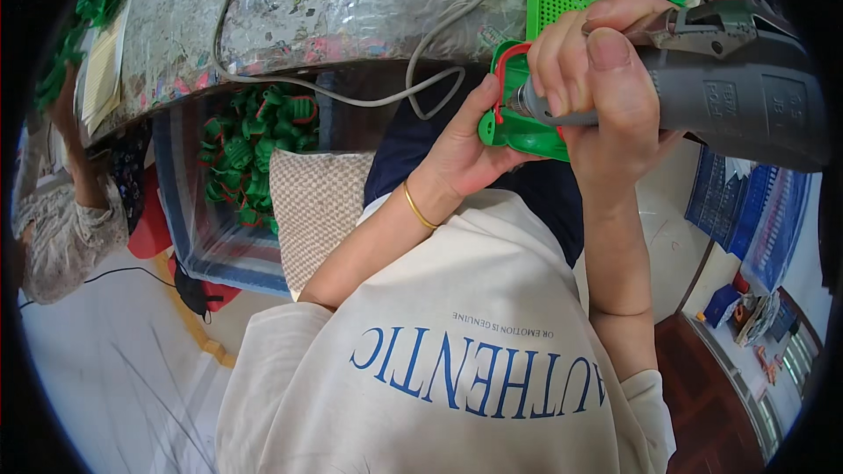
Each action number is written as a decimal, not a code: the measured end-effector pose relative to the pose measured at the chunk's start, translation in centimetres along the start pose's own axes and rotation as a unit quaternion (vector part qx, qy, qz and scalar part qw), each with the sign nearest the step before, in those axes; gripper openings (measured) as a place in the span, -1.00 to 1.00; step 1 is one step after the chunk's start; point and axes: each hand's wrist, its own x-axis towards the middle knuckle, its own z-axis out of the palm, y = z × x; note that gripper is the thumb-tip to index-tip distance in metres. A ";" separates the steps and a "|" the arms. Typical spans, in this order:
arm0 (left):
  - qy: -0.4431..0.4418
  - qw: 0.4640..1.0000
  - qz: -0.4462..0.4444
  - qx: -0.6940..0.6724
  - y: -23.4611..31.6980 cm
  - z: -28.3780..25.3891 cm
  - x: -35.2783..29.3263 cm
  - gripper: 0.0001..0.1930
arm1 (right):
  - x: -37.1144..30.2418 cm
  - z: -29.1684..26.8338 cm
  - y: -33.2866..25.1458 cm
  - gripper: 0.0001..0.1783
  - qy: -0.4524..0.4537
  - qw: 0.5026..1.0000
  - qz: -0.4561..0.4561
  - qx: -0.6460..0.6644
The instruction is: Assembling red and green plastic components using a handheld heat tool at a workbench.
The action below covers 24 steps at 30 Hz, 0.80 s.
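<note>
My left hand point(467, 147) is closed on a green plastic part point(537, 139) with a red piece point(502, 79) fitted along its edge. The thumb presses against the part's left side and the fingers run beneath it. My right hand point(610, 92) wraps round the front of a grey electric screwdriver point(746, 96), which lies almost level and has a metal lever on top. Its tip points left into the green part, near the red piece. The exact contact point is hidden by my right fingers.
A plastic-covered worktable point(334, 13) carries a grey cable point(351, 104) and a green perforated basket point(558, 0). Below its edge, a blue-rimmed bin point(180, 228) holds many green-and-red parts point(255, 154). Another person's arm point(83, 167) is at the far left. A checked cloth point(316, 202) lies beside me.
</note>
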 end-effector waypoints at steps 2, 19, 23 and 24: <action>0.004 1.000 -0.005 -0.001 -0.1 -0.1 -0.1 -0.35 | -0.2 0.1 -0.6 -0.82 -0.011 1.000 0.005 0.001; -0.005 0.990 0.025 0.138 1.9 0.8 -2.2 -0.39 | 1.3 -0.5 -2.9 -0.76 0.057 0.993 0.034 0.100; -0.054 0.989 0.114 0.072 6.5 -2.3 -8.3 -0.19 | 4.8 -3.2 -7.0 -0.71 0.029 1.000 0.007 -0.008; -0.049 0.991 0.116 0.053 7.8 -3.4 -9.6 -0.17 | 5.2 -4.4 -8.6 -0.70 0.062 0.998 0.009 -0.030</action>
